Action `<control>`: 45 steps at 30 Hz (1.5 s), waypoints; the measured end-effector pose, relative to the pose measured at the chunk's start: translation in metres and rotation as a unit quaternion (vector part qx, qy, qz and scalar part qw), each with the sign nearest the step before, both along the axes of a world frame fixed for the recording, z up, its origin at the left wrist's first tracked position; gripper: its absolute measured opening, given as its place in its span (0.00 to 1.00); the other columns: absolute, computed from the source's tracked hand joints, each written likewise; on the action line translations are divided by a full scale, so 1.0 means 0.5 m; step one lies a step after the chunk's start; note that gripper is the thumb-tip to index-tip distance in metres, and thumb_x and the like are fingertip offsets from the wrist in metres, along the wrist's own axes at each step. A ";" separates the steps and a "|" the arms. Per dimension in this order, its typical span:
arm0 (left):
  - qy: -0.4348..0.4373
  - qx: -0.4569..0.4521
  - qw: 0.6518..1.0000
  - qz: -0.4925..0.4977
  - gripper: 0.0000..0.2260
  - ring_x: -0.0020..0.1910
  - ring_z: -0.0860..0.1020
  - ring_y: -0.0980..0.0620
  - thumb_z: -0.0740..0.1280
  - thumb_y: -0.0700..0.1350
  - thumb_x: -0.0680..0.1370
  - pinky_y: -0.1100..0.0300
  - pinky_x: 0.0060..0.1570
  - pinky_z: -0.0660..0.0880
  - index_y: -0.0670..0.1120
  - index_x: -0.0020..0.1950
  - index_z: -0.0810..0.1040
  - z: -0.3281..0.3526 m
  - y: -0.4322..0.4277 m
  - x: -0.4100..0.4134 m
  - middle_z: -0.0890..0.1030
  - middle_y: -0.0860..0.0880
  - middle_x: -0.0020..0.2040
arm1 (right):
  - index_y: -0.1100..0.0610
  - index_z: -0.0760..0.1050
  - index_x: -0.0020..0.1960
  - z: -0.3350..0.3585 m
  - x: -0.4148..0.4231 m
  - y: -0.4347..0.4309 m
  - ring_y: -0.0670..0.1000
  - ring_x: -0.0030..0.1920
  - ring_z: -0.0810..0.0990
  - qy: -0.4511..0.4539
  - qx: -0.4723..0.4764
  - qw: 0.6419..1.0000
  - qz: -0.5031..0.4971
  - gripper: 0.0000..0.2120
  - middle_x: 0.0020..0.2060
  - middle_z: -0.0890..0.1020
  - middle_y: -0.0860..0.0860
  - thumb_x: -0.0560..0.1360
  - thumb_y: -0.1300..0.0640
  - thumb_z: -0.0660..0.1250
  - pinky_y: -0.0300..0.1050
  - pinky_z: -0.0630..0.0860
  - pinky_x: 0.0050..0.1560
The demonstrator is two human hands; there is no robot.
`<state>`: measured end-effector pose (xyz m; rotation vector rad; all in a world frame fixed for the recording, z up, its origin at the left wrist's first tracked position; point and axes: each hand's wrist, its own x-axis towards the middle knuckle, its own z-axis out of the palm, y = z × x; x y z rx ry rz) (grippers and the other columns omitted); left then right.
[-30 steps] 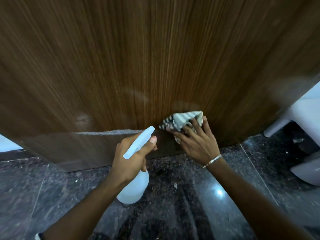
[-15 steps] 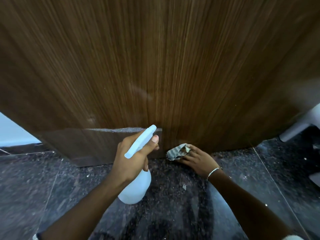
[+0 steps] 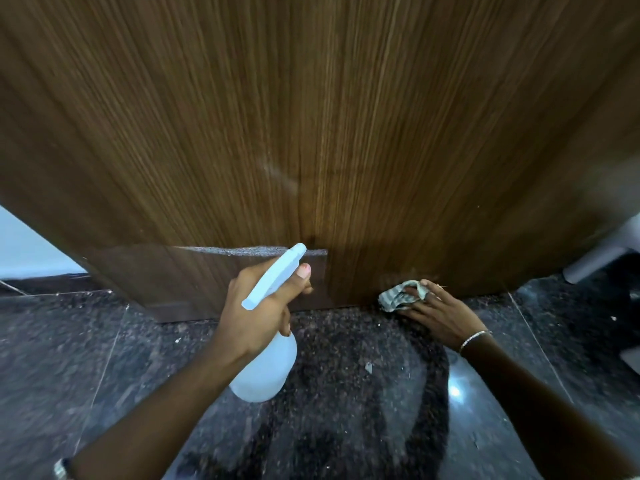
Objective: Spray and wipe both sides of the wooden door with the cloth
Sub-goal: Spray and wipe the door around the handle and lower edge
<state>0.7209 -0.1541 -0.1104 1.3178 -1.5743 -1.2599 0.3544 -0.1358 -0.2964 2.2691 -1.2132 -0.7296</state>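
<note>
The brown wooden door [image 3: 346, 116] fills the upper view, its bottom edge just above the floor. My left hand [image 3: 258, 308] grips a white spray bottle [image 3: 265, 368] by the neck, nozzle aimed at the door's lower part. My right hand [image 3: 441, 313] presses a striped grey cloth [image 3: 398, 296] against the very bottom of the door, right of centre, fingers spread over it. A faint pale streak shows on the wood above the bottle.
Dark speckled stone floor [image 3: 346, 427] lies below, with small white crumbs on it. A white fixture [image 3: 602, 251] stands at the right past the door's edge. A pale wall [image 3: 24, 247] shows at the left.
My right hand has slid the cloth down the door to its bottom edge and then to the right. The left hand with the bottle has stayed about still.
</note>
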 end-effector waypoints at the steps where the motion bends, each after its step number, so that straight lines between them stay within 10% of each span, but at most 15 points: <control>1: 0.000 0.002 1.000 -0.002 0.13 0.20 0.75 0.48 0.67 0.57 0.75 0.47 0.33 0.80 0.49 0.46 0.83 -0.001 0.000 -0.001 0.86 0.52 0.42 | 0.51 0.78 0.70 -0.005 0.002 0.000 0.59 0.74 0.66 0.007 0.002 1.000 -0.001 0.28 0.68 0.79 0.56 0.74 0.56 0.52 0.59 0.38 0.81; 6: -0.002 -0.002 1.000 -0.010 0.13 0.20 0.75 0.46 0.67 0.56 0.76 0.47 0.34 0.79 0.48 0.46 0.84 -0.006 -0.004 -0.006 0.86 0.51 0.42 | 0.47 0.65 0.78 -0.002 0.091 -0.030 0.55 0.77 0.68 0.095 0.026 0.995 0.015 0.29 0.75 0.72 0.48 0.77 0.51 0.57 0.63 0.32 0.79; 13: 0.005 0.001 1.000 -0.012 0.14 0.20 0.73 0.46 0.69 0.55 0.78 0.50 0.33 0.77 0.46 0.42 0.83 -0.015 -0.014 -0.010 0.86 0.47 0.40 | 0.48 0.41 0.83 0.003 0.289 -0.081 0.60 0.82 0.44 0.113 0.014 0.990 0.086 0.30 0.83 0.48 0.49 0.84 0.49 0.46 0.67 0.15 0.63; 22: 0.013 0.007 1.000 0.011 0.11 0.20 0.74 0.48 0.67 0.52 0.78 0.52 0.31 0.78 0.46 0.48 0.84 -0.013 -0.020 0.002 0.86 0.51 0.42 | 0.47 0.74 0.73 0.017 0.094 -0.016 0.55 0.71 0.71 -0.012 -0.017 1.000 0.017 0.38 0.68 0.80 0.47 0.63 0.50 0.77 0.61 0.39 0.81; 29: 0.001 0.012 1.000 0.022 0.15 0.20 0.75 0.47 0.67 0.58 0.74 0.47 0.35 0.80 0.48 0.48 0.84 -0.010 -0.015 0.045 0.87 0.52 0.42 | 0.46 0.72 0.74 0.064 0.211 -0.040 0.57 0.74 0.65 -0.135 -0.132 0.982 0.004 0.36 0.68 0.79 0.50 0.68 0.49 0.77 0.60 0.36 0.81; 36: -0.013 0.027 0.999 0.045 0.18 0.21 0.76 0.50 0.67 0.57 0.72 0.52 0.33 0.80 0.47 0.54 0.82 0.005 -0.019 0.118 0.86 0.53 0.43 | 0.40 0.53 0.82 0.234 0.358 -0.108 0.61 0.81 0.54 -0.299 -0.369 0.879 0.025 0.35 0.70 0.69 0.50 0.78 0.52 0.62 0.66 0.41 0.79; 41: -0.021 0.005 0.999 0.049 0.13 0.21 0.76 0.49 0.67 0.56 0.76 0.48 0.35 0.80 0.47 0.48 0.83 0.022 -0.024 0.154 0.86 0.51 0.41 | 0.45 0.64 0.79 0.189 0.372 -0.121 0.67 0.73 0.64 -0.251 -0.314 0.915 0.011 0.30 0.67 0.72 0.54 0.78 0.55 0.62 0.65 0.42 0.80; 45: -0.035 -0.014 0.999 0.035 0.11 0.21 0.76 0.49 0.68 0.54 0.79 0.52 0.35 0.79 0.47 0.45 0.84 0.021 -0.017 0.166 0.86 0.48 0.39 | 0.49 0.79 0.69 0.111 0.336 -0.100 0.61 0.69 0.72 -0.049 -0.110 0.991 0.062 0.31 0.63 0.82 0.51 0.65 0.49 0.77 0.60 0.39 0.80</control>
